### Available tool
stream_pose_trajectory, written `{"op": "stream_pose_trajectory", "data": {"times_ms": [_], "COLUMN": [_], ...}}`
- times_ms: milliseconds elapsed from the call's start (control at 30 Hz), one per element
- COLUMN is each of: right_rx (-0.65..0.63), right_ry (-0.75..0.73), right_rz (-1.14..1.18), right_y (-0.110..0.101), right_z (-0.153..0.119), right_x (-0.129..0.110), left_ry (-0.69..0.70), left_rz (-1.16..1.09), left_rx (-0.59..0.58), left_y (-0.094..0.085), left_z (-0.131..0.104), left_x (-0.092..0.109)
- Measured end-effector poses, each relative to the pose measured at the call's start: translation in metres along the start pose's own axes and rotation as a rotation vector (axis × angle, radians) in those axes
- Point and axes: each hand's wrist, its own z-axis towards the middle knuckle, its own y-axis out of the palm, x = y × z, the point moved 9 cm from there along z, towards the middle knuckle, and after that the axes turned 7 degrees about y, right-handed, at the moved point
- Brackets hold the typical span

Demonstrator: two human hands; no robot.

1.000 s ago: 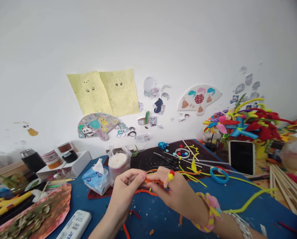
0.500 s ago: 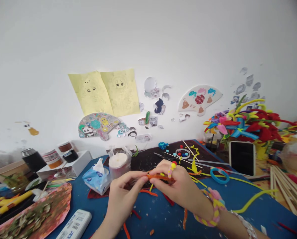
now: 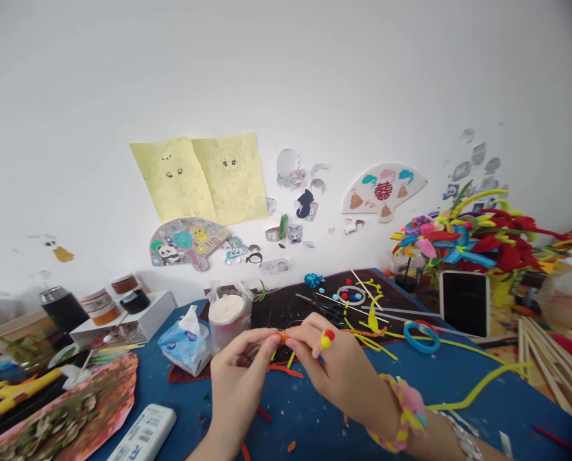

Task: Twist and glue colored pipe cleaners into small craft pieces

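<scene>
Above the middle of the blue table, my left hand [image 3: 242, 378] and my right hand [image 3: 331, 358] meet fingertip to fingertip. Between them they pinch an orange pipe cleaner [image 3: 283, 337], of which only a short bit shows; my fingers hide the rest. A pompom ring sits on a right finger, and a braided pink and yellow band circles that wrist. Just below the hands lies a loose orange strip [image 3: 286, 371] beside short yellow pieces. Black-handled scissors [image 3: 322, 308] rest on the dark mat behind my right hand.
A tissue pack [image 3: 185, 346] and a bagged white roll [image 3: 228, 317] stand left of the hands. Right are a blue ring [image 3: 421, 337], yellow pipe cleaners [image 3: 478, 387], a propped phone [image 3: 465, 304] and pipe-cleaner flowers [image 3: 468, 243]. A yellow glue gun [image 3: 24, 390] lies far left.
My right hand has turned and shifted slightly left and down. The orange length that showed along its fingers is now mostly hidden. The orange end hanging below that hand no longer shows.
</scene>
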Motion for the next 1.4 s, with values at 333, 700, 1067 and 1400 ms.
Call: {"op": "stream_pose_trajectory", "data": {"times_ms": [333, 700, 1067, 1400], "right_rx": [-0.353, -0.415, -0.19, -0.018], "right_ry": [0.462, 0.366, 0.058, -0.206], "right_rz": [0.677, 0.772, 0.358, -0.01], "right_y": [0.032, 0.041, 0.011, 0.007], "right_z": [0.0, -0.001, 0.004, -0.004], "right_x": [0.029, 0.024, 0.009, -0.005], "left_ry": [0.088, 0.068, 0.31, 0.313], "left_rz": [0.102, 0.037, 0.305, 0.729], "left_rx": [0.047, -0.055, -0.326, -0.682], "left_y": [-0.005, 0.002, 0.014, 0.032], "left_z": [-0.002, -0.001, 0.001, -0.012], "left_x": [0.003, 0.003, 0.025, 0.019]}}
